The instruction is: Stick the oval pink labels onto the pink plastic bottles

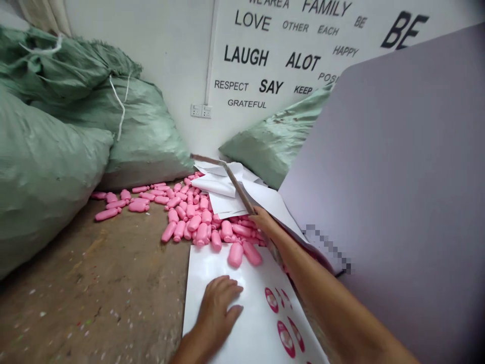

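My left hand [222, 308] rests on or just over a white printed sheet [250, 283], its fingers stretched out and nothing in them. Pink labels [286, 338] are printed along the right side of that sheet. Farther forward, my right hand [260, 218] is closed around a long, thin brownish strip [238, 186], bent near its far end; I cannot make out exactly what it is. Small pink bottles [200, 232] lie heaped beyond the sheet, with two pink bottles [244, 254] on its far edge. Loose white papers [227, 199] partly cover the heap.
Bulging green sacks [140, 131] stand at the left, and another green sack [276, 141] leans against the wall. A large pale panel [401, 151] fills the right side. The brown floor [113, 288] is speckled with scraps. A wall socket [200, 110] sits behind.
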Motion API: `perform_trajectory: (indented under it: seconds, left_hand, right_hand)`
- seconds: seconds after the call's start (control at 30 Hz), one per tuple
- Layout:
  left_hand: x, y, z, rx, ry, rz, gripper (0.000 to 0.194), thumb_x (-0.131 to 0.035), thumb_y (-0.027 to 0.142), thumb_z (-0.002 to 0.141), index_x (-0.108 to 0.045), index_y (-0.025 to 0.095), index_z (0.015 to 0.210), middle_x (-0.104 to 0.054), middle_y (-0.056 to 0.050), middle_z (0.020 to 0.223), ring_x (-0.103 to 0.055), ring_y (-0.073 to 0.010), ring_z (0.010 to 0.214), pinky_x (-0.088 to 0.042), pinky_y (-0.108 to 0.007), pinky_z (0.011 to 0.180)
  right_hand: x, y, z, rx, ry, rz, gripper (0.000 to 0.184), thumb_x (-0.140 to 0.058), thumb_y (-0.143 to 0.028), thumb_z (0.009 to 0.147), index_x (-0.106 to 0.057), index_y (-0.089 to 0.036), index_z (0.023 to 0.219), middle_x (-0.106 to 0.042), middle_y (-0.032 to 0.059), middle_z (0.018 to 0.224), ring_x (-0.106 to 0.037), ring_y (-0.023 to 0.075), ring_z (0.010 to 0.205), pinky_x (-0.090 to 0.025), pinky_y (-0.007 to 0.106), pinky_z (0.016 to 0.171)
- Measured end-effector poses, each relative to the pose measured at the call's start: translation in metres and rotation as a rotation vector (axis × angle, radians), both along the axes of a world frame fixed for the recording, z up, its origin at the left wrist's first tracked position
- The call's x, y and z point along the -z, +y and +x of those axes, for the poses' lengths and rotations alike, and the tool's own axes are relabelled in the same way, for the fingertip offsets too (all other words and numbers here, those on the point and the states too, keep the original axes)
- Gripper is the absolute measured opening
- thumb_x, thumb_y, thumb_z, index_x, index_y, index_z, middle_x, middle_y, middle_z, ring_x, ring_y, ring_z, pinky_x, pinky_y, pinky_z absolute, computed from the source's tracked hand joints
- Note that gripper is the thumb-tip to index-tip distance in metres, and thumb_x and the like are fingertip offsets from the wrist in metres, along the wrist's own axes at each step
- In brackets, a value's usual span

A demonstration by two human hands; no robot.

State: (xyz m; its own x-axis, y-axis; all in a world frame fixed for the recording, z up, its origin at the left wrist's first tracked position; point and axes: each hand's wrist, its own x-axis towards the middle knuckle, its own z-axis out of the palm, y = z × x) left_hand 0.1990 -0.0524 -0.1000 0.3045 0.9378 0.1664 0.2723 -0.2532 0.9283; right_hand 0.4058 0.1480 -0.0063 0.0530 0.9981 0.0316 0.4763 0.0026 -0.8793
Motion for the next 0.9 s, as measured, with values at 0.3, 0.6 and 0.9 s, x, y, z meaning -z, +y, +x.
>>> perform_trajectory:
  seconds: [0.3,0.6,0.9]
  left_hand:
    - [-0.063,0.026,-0.008,-0.104,-0.297,-0.352,0.054,-0.069,0.055,0.076,-0.068,0.016,0.115,-0.071,-0.015,0.11,-0.067,-0.0294,0.106,-0.05,-0.045,0.097]
    - [-0.123,0.008,-0.008,-0.259,-0.686,-0.457,0.074,-0.089,0.038,0.055,-0.058,0.019,0.12,-0.066,0.0,0.086,-0.064,-0.0114,0.07,-0.053,-0.021,0.068]
    - [-0.088,-0.09,-0.123,-0.701,-0.144,-0.35,0.059,-0.081,0.06,0.06,-0.063,0.031,0.109,-0.063,0.003,0.056,-0.045,-0.0115,0.036,-0.036,-0.022,0.035]
  right_hand:
    - [0.016,-0.082,-0.051,-0.211,0.289,-0.083,0.029,-0.061,-0.037,0.098,-0.062,-0.015,0.116,-0.067,0.0049,0.103,-0.066,0.0154,0.081,-0.058,0.033,0.071]
    - [0.002,-0.112,-0.096,-0.355,0.055,0.093,0.038,-0.041,-0.047,0.104,-0.063,-0.018,0.117,-0.07,0.0064,0.108,-0.068,0.0191,0.096,-0.056,0.036,0.084]
    - [-0.011,0.0,-0.048,-0.227,-0.824,0.119,0.037,-0.063,-0.035,0.096,-0.059,-0.018,0.129,-0.058,0.0107,0.135,-0.06,0.0265,0.117,-0.052,0.05,0.097]
